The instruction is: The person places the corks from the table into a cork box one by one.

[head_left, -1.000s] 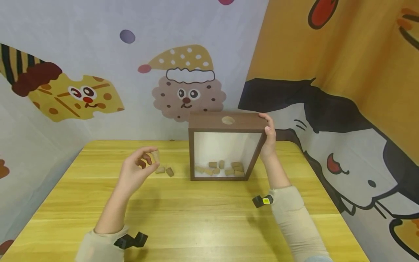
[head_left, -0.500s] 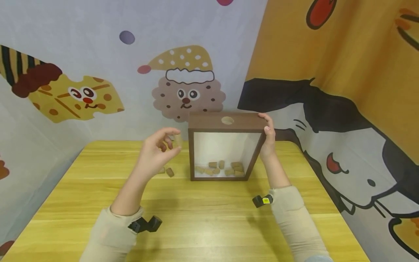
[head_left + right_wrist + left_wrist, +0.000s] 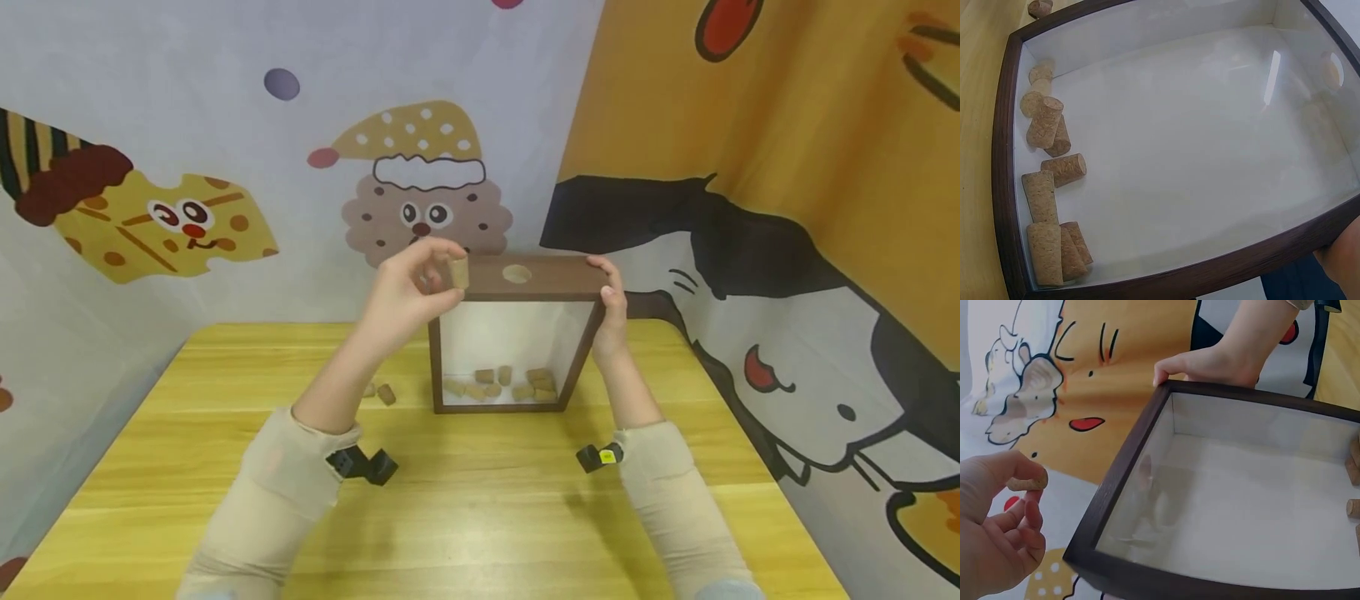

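1. My left hand [image 3: 408, 292] pinches a cork [image 3: 457, 272] just left of the frame's top hole [image 3: 516, 273].
2. My right hand [image 3: 611, 312] grips the upright shadow-box frame [image 3: 510, 287] on the bench [image 3: 465, 500].

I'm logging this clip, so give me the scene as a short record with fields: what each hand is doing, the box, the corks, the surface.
left hand: fingers pinch one cork, raised beside the box top, left of the hole
right hand: grips the box's upper right corner
box: dark wooden frame, clear front, upright on the table
corks in box: several lying loose along the bottom
corks on table: two, left of the box
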A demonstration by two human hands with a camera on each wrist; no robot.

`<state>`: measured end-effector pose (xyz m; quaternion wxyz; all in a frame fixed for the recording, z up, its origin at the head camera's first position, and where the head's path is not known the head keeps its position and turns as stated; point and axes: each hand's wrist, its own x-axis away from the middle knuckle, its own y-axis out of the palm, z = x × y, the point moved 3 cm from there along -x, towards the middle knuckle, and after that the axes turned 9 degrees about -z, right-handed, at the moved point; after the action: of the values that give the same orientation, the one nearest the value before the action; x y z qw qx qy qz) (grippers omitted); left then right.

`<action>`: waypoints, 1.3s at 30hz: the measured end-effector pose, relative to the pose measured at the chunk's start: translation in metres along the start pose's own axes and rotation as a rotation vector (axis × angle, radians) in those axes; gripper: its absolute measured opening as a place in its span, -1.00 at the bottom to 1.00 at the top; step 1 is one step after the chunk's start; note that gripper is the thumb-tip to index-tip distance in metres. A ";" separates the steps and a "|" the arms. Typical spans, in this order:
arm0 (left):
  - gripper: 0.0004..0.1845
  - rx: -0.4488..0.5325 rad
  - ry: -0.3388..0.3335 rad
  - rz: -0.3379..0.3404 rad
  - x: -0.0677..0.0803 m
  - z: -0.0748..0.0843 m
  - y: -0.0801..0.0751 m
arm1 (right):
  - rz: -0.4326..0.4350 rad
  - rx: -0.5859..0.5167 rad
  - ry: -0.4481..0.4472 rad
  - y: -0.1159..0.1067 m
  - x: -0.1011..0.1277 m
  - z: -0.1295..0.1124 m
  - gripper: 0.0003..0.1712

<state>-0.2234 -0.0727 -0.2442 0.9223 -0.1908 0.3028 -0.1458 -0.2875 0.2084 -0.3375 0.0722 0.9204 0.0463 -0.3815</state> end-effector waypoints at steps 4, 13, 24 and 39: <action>-0.59 -0.015 0.015 -0.028 -0.018 0.002 0.007 | 0.006 0.019 -0.003 -0.001 -0.001 0.000 -0.40; -0.58 -0.053 0.010 -0.132 -0.056 -0.007 0.029 | 0.015 0.010 0.021 -0.001 0.000 0.001 -0.35; -0.63 -0.122 -0.025 -0.200 -0.078 -0.015 0.045 | 0.005 -0.008 0.001 0.000 0.000 -0.001 -0.32; -0.79 -0.130 -0.070 -0.182 -0.073 -0.015 0.046 | 0.000 -0.024 0.007 0.000 -0.001 0.000 -0.38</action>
<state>-0.2820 -0.0083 -0.2388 0.9010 -0.2817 0.2605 -0.2025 -0.2877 0.2080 -0.3368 0.0830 0.9208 0.0509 -0.3777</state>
